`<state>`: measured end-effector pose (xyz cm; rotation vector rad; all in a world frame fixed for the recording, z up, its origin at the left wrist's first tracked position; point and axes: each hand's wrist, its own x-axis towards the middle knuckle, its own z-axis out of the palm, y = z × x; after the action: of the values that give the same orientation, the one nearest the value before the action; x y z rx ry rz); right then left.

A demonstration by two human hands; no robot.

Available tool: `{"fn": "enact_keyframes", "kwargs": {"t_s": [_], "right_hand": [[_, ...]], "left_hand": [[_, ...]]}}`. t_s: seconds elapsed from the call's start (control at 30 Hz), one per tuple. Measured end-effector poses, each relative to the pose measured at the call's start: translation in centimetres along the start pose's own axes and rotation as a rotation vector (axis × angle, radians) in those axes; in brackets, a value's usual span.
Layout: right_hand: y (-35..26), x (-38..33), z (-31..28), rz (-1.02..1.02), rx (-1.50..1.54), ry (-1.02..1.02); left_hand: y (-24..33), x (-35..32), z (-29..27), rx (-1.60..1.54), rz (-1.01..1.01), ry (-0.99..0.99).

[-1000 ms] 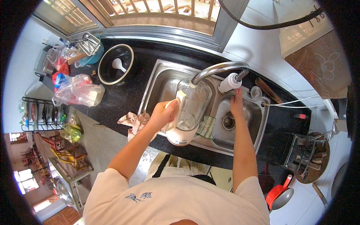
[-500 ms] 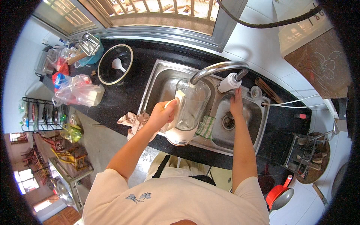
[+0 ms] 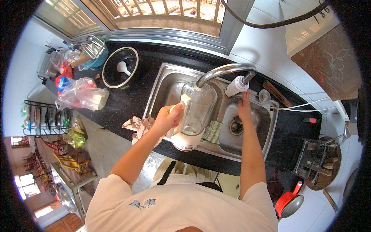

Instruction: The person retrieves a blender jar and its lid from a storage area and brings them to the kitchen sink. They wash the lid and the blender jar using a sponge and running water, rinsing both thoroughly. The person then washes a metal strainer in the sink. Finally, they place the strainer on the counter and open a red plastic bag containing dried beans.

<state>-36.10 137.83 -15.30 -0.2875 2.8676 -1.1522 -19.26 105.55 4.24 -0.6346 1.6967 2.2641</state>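
My left hand [image 3: 170,119] is wrapped round the cream handle of a clear glass jug [image 3: 201,101], which has a thick cream base. The jug is tilted over the left sink basin [image 3: 166,86], its far end under the curved metal faucet [image 3: 224,69]. At the faucet's end is a white cylindrical attachment [image 3: 234,87]. My right hand [image 3: 244,108] reaches up to its lower edge, with fingers stretched out above the right basin [image 3: 255,129]; whether they touch it is hard to tell. A green-and-white striped cloth [image 3: 211,132] hangs over the divider beside the jug.
A crumpled pinkish cloth [image 3: 138,127] lies at the counter's front edge. Left of the sink are a black bowl [image 3: 112,69] holding a white spoon [image 3: 123,68] and plastic bags [image 3: 83,94]. A wire rack [image 3: 309,156] and red-handled pan [image 3: 288,203] are at the right.
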Motion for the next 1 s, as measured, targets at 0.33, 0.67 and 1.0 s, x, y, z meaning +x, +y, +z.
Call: {"fn": "enact_keyframes", "kwargs": {"t_s": [0.33,0.67,1.0], "right_hand": [[1.2,-0.3,-1.0,0.488,0.991,0.159],[1.2,-0.9,-1.5,0.637,1.620,0.256],[0.9,-1.4,-1.3,0.672,1.739,0.318]], "left_hand": [[0.2,0.7,-1.0,-0.027,0.009,-0.057],[-0.2,0.6,-1.2,-0.049,0.003,-0.075],[0.1,0.1,-0.9,-0.029,0.020,-0.102]]}}
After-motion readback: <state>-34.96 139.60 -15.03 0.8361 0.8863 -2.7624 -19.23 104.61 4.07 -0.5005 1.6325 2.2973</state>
